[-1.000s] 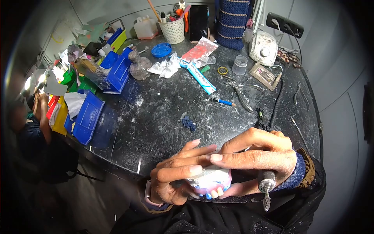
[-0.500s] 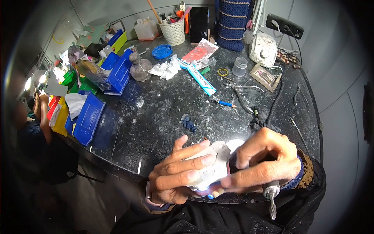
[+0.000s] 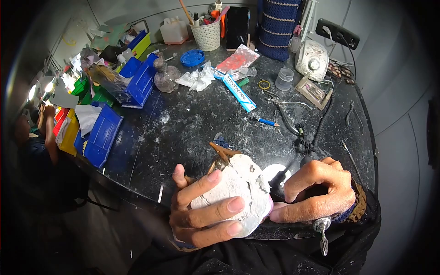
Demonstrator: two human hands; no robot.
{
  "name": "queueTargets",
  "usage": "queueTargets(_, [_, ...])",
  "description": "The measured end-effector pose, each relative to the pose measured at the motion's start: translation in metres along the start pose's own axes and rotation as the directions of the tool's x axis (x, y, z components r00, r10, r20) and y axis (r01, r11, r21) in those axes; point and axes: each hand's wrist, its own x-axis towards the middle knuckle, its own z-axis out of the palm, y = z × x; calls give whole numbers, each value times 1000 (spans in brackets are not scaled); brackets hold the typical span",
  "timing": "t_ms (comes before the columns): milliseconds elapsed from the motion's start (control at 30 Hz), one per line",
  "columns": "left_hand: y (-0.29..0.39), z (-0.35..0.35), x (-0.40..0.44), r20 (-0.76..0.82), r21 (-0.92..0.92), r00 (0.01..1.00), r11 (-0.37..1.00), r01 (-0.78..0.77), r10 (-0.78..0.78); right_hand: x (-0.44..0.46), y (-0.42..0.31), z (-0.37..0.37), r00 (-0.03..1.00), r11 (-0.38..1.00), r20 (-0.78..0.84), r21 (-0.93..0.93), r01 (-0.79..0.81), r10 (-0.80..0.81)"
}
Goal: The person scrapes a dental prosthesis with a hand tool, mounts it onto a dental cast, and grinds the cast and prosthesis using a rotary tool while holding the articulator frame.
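Observation:
My left hand (image 3: 206, 213) is wrapped round a white plaster dental model (image 3: 243, 192), its fingers spread over the cracked plaster face. Brown metal parts (image 3: 222, 152) stick out at the model's far side, and a bit of pink shows at its right edge. The teeth are hidden. My right hand (image 3: 318, 190) is curled round a rotary handpiece, whose metal collar and fluted bur (image 3: 324, 240) point down below the palm, away from the model. The right thumb tip is at the model's pink edge.
Ahead lie a blue pencil (image 3: 266, 122), pliers (image 3: 286, 117), an articulating paper packet (image 3: 239, 93) and a small cup (image 3: 284, 79). A white control unit (image 3: 312, 59) stands back right, blue bins (image 3: 104, 135) at left. A co-worker's arm (image 3: 49, 133) is at far left.
The model has been tipped and turned, so its plaster face shows and its teeth no longer do. My right hand has moved off its top to the right side, still with the handpiece.

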Motion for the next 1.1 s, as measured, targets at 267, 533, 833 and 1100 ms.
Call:
queueTargets(267, [2,-1,0,-8,5,1000,1000,18,-18,4,-7,-4,995,997,58,-23,-78,79])
queueTargets(533, [-2,-10,0,134,-59,991,998,36,-28,-2,0,7,994,994,-25,-50,102,-103])
queueTargets(833, [-6,-29,10,414,26,910,999,-29,16,2,-8,1,991,980,-135,-199,-30,3])
queueTargets(1100, [-6,-14,-3,213,161,975,982,-102,66,3,0,4,992,984,-123,-174,-20,-2])
